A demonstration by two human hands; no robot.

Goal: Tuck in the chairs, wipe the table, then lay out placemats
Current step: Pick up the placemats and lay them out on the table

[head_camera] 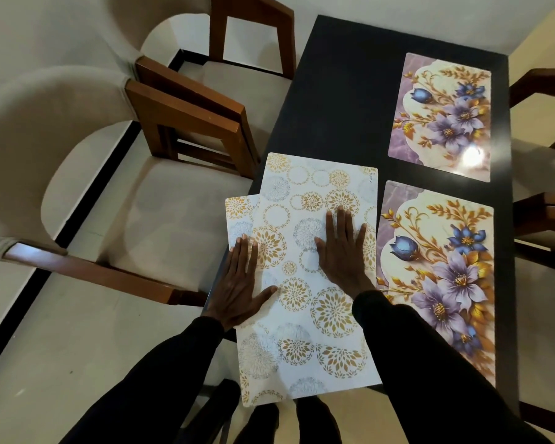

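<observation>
Two white placemats with gold and grey circle patterns lie overlapped on the near left of the dark table [340, 100]. The upper placemat [314, 200] covers most of the lower placemat [237, 216], whose corner sticks out at the left. My left hand [241, 283] lies flat with straight fingers at the mats' left edge. My right hand [343, 251] presses flat on the upper mat. Two purple floral placemats lie along the right side, a far floral mat [442, 113] and a near floral mat [442, 277].
Two beige upholstered chairs with brown wooden arms stand at the table's left side, a near chair [161, 219] and a far chair [237, 75]. Parts of other chairs [545, 216] show at the right edge. The white mats overhang the table's near left edge.
</observation>
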